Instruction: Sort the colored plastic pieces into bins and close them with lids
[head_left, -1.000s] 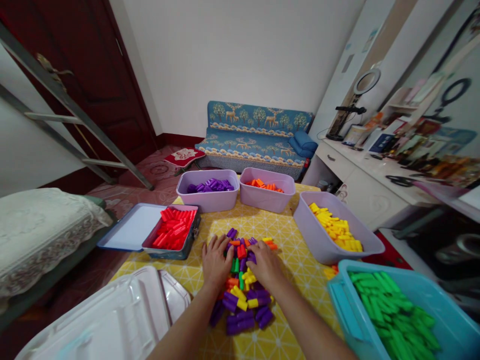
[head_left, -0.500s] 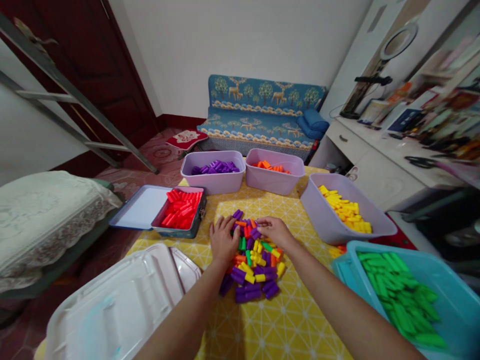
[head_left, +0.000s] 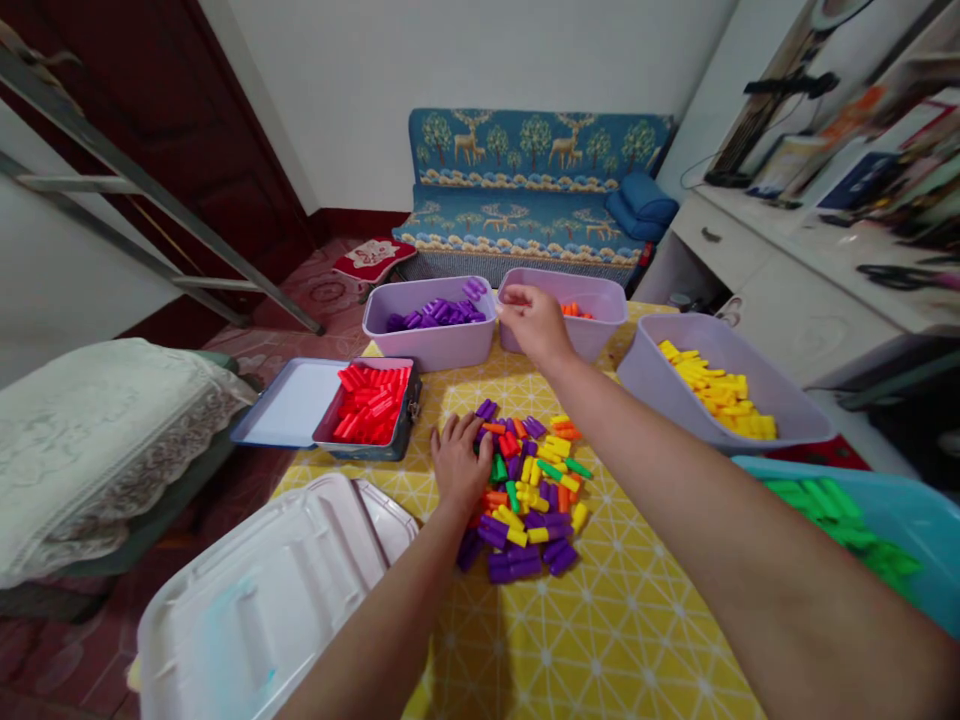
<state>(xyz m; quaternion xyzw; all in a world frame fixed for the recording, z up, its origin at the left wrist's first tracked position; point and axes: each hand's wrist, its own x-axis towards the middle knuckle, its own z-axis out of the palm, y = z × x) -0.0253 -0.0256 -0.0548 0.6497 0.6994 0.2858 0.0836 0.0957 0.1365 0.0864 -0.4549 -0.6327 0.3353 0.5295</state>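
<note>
Right hand (head_left: 536, 325): fingers loosely parted, apart from the blurred purple pieces (head_left: 474, 289) over the right end of the purple bin (head_left: 431, 352). Release low and inside the rim to limit bounce. Left hand (head_left: 459, 462): fingers spread at the mixed pile's (head_left: 534, 492) left edge. Clear the orange bin's (head_left: 604, 332) wall; the near yellow cloth (head_left: 600, 630) offers open room.
</note>
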